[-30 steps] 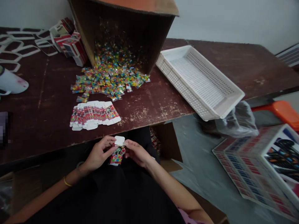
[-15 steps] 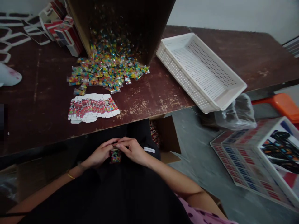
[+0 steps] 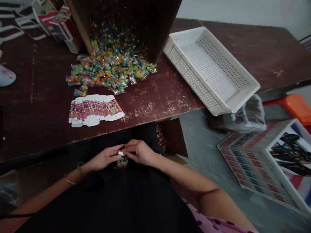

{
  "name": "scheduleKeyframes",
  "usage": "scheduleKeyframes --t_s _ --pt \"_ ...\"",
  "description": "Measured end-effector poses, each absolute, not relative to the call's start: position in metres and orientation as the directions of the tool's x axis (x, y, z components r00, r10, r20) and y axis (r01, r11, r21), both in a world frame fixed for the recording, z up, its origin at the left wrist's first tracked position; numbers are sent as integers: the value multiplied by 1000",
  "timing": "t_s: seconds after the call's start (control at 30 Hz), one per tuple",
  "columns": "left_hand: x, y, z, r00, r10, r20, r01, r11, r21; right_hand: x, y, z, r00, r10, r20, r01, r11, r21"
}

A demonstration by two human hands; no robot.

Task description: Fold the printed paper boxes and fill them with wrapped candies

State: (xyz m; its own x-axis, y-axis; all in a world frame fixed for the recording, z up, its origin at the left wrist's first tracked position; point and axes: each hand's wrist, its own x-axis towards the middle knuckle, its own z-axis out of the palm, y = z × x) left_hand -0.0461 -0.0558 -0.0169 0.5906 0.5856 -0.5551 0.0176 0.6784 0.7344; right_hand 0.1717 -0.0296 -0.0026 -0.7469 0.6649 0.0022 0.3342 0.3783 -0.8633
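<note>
A small printed candy box (image 3: 121,161) is held low over my lap, its white end flap showing at the top. My left hand (image 3: 107,158) grips the box's left side with thumb and fingers. From the right, my right hand (image 3: 139,152) pinches at the flap along the upper edge. On the table ahead lies a fanned stack of flat printed boxes (image 3: 95,109). Behind it spreads a heap of small clear packets of colourful candy (image 3: 107,72), spilling from a large carton (image 3: 167,22) tipped on its side.
A white perforated basket (image 3: 194,84) sits over the table's front edge at right. Below, an open carton (image 3: 176,137) holds many small boxes. A patterned plastic bin (image 3: 257,165) and an orange stool (image 3: 297,108) are at far right. Red boxes (image 3: 65,30) stand at back left.
The box's white end flap now shows between my fingers, where the top was darker before. Both hands remain on the box. The view has shifted slightly.
</note>
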Motion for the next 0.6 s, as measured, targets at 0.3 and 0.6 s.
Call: scheduleKeyframes --t_s 0.3,0.6 --pt "-44 -53 -21 608 537 -585 50 709 703 180 -19 10 -862 508 -3 233 390 -891" --pt "-64 -40 3 614 640 -462 446 201 872 162 130 -2 -731 673 110 418 569 -708"
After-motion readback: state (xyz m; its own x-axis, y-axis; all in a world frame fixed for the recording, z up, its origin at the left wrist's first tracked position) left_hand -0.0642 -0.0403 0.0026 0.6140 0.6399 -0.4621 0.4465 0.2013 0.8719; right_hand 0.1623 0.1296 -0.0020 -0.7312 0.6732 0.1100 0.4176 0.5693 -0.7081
